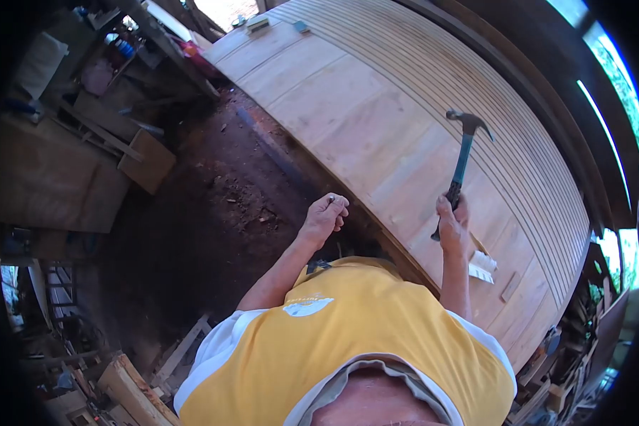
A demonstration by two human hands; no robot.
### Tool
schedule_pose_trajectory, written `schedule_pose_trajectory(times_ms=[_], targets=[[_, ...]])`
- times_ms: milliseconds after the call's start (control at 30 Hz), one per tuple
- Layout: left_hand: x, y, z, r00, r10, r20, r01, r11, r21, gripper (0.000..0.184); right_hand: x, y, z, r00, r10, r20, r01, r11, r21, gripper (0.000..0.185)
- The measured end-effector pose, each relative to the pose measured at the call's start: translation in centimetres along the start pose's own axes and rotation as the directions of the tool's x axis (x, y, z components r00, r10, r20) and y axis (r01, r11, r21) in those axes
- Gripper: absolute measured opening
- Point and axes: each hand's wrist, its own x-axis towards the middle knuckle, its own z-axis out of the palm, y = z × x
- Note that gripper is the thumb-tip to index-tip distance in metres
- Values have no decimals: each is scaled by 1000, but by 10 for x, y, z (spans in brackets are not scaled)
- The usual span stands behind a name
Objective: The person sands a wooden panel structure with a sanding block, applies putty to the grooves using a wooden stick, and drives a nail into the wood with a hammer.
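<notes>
A claw hammer (463, 162) with a metal head and a teal and black handle stands nearly upright, head up. My right hand (454, 226) is wrapped round the lower part of its handle, above the wooden panel (366, 138). My left hand (326, 215) is closed, near the panel's close edge. A small dark tip shows between thumb and forefinger, too small to name. The broad panel has plain boards on the near side and many narrow parallel grooves or slats on the far side.
On the panel lie a white paper-like piece (481, 268) and a small wood strip (510, 286) at right. Small blocks (258, 23) sit at its far left end. Scrap wood (131, 387) is piled at lower left, and debris (252, 202) litters the dark floor.
</notes>
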Motion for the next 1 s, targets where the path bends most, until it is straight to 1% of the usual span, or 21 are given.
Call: schedule_pose_trajectory(times_ms=[100,167,200,233,267,300,333,367,400,433,500,533,600,633,667,733,767,800,900,967,1000], targets=[[18,11,-40,997,17,-80,-20,999,-35,20,42,8,51,987,-144,-69,146,989,27,20],[36,29,-68,988,-46,-147,29,993,-115,20,69,-8,83,998,-54,41,55,998,-14,20],[52,39,-80,986,14,-167,-6,999,47,23,80,-11,99,995,3,99,1,999,-40,21],[76,50,-92,980,70,-189,-31,980,198,27,97,-6,116,994,-34,105,48,989,-140,21],[112,60,-105,958,256,-130,-198,917,347,28,112,5,132,991,-62,123,90,967,-239,22],[149,68,-112,911,410,-38,-343,806,483,29,115,14,142,987,-80,141,124,935,-333,23],[186,81,-122,609,773,177,-595,299,746,29,117,15,154,989,2,149,44,951,-306,23],[210,102,-129,477,834,278,-668,138,731,28,122,13,171,985,78,152,-34,961,-273,24],[219,129,-138,489,823,290,-674,146,724,27,132,12,190,978,140,154,-101,967,-234,24],[227,156,-147,501,811,301,-681,155,716,26,147,25,208,978,139,153,-112,979,-171,26],[232,202,-164,799,586,138,-500,517,695,25,187,38,251,986,95,137,-74,986,-147,24],[251,199,-187,756,653,47,-532,571,626,23,208,39,275,991,65,116,-51,992,-117,22],[272,148,-243,710,683,-172,-569,700,432,20,251,20,326,976,112,189,-113,994,-5,16],[252,159,-265,850,406,-335,-321,905,280,18,268,10,344,963,138,233,-149,988,33,13],[230,179,-290,894,97,-437,-67,994,84,15,282,2,364,961,124,246,-138,990,41,13],[213,170,-348,828,-63,-558,-70,974,-213,13,310,-14,411,962,76,261,-100,992,82,13],[177,155,-340,804,-26,-595,-138,963,-229,16,305,-22,385,963,58,263,-83,993,83,13],[163,142,-354,779,2,-627,-203,947,-249,19,309,-30,387,961,46,273,-65,996,60,13],[149,120,-376,652,17,-758,-191,971,-143,26,307,-44,394,976,25,218,-29,999,15,19],[185,119,-405,670,46,-741,-160,984,-83,30,312,-49,409,984,8,176,3,998,-67,21],[200,121,-414,676,62,-734,-149,987,-54,33,309,-44,417,989,-2,148,9,999,-50,21]])
